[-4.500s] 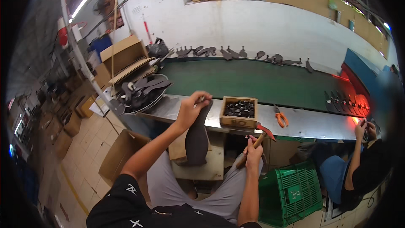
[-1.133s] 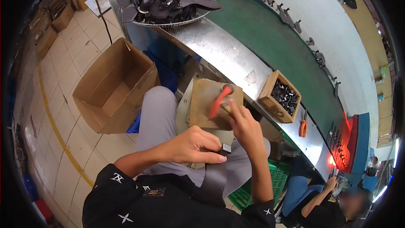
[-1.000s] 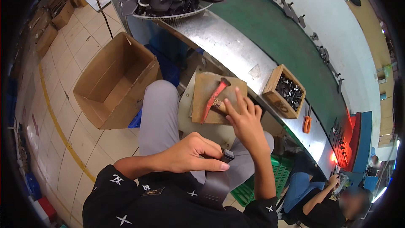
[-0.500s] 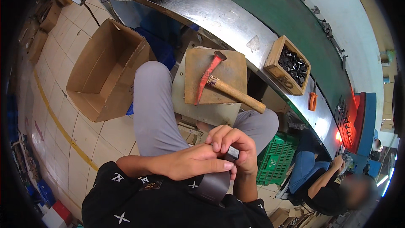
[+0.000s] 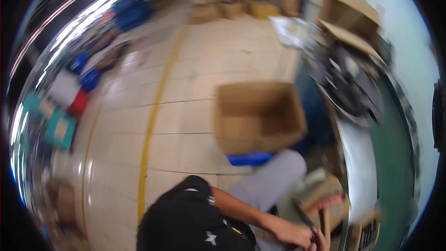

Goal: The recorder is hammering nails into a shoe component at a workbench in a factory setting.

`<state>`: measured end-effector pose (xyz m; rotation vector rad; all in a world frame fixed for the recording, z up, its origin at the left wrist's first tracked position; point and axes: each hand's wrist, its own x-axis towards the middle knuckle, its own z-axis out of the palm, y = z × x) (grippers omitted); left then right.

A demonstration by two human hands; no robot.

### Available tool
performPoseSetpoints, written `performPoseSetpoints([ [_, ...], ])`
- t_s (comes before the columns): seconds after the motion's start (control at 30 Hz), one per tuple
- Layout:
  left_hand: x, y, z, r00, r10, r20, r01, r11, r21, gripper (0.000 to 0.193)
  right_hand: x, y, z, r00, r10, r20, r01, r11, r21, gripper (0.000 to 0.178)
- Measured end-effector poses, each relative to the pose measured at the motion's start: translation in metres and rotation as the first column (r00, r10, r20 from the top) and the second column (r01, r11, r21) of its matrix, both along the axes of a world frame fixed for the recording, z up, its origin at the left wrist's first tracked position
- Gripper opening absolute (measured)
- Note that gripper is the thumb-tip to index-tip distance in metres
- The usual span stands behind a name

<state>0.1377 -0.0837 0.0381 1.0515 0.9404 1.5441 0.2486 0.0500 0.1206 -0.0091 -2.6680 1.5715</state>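
Tiled workshop flr (image 5: 181, 151) w/ yellow line (image 5: 151, 128), open cardboard box (image 5: 258, 132), shiny metal counter (image 5: 358, 172).
L hand (image 5: 293, 234) gripping dark flat strip (image 5: 302, 211); R hand (image 5: 319, 241) just beside, blurred, can't tell grip; red-headed, wood-handled hammer (image 5: 331, 201) near; green belt (image 5: 396, 158) far R.

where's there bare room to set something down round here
Bare floor lies between the wide yellow line and the open cardboard box. Through the blur, the metal strip looks bare between the pile of dark pieces and the wooden tray. Crowded: around the left hand, near the hammer and block.
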Motion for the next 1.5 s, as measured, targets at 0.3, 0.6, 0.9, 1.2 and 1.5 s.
performPoseSetpoints([
  [0.3, -0.022, -0.025, 0.003, 0.983, 0.007, -0.181, -0.055, 0.964, -0.261, 0.043, -0.034, -0.010, -0.002, 0.957, 0.263, -0.118, -0.278, 0.952, -0.129, 0.038],
  [0.6, -0.022, -0.033, 0.024, 0.904, 0.064, -0.423, -0.204, 0.933, -0.295, 0.043, -0.032, -0.002, -0.009, 0.981, 0.152, 0.123, -0.137, 0.983, -0.121, 0.039],
  [0.9, -0.004, -0.037, -0.008, 0.944, 0.144, -0.297, -0.157, 0.987, -0.020, 0.032, -0.016, -0.036, -0.028, 0.979, -0.187, 0.083, 0.198, 0.968, -0.157, 0.035],
  [1.2, -0.031, -0.071, 0.081, 0.968, 0.040, 0.246, 0.073, 0.897, -0.436, 0.037, -0.041, -0.027, -0.025, 0.979, -0.004, -0.206, -0.107, 0.847, -0.521, 0.038],
  [1.5, -0.024, -0.055, 0.092, 0.987, -0.161, -0.017, 0.152, 0.958, -0.244, 0.040, -0.018, -0.028, -0.008, 0.945, -0.177, -0.275, -0.009, 0.825, -0.565, 0.036],
])
